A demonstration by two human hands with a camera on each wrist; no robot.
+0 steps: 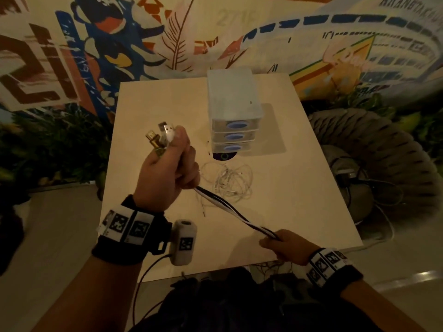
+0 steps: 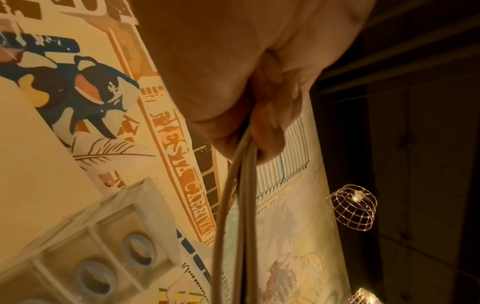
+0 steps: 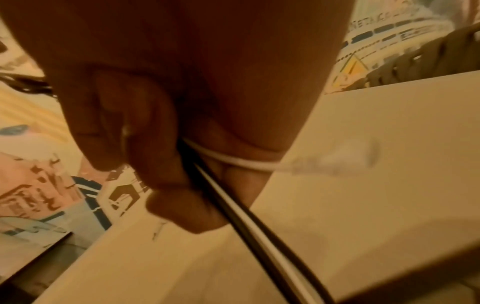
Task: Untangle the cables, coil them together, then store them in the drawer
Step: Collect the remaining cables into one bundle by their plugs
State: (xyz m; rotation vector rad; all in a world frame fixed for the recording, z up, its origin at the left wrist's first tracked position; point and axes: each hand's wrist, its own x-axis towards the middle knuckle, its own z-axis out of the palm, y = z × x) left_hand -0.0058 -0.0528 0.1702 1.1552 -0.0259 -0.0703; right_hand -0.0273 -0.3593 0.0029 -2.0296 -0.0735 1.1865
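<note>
A bundle of black and white cables [image 1: 230, 207] stretches taut above the table between my two hands. My left hand [image 1: 167, 164] is raised and grips the bundle near its plugs [image 1: 160, 137], which stick out above the fist. My right hand [image 1: 278, 240] grips the bundle near the table's front edge. In the right wrist view, the black and white cables [image 3: 246, 230] run out from under curled fingers [image 3: 155, 164], and a white plug end [image 3: 335, 158] sticks out sideways. The left wrist view shows the cables [image 2: 233, 195] hanging from the fist. A small translucent drawer unit [image 1: 232, 111] has three drawers, all shut.
A tangle of thin white cable [image 1: 230, 180] lies on the pale table [image 1: 287, 188] in front of the drawer unit. A dark round object [image 1: 224, 155] sits at the unit's base. A woven seat [image 1: 374, 164] stands right of the table. A mural wall is behind.
</note>
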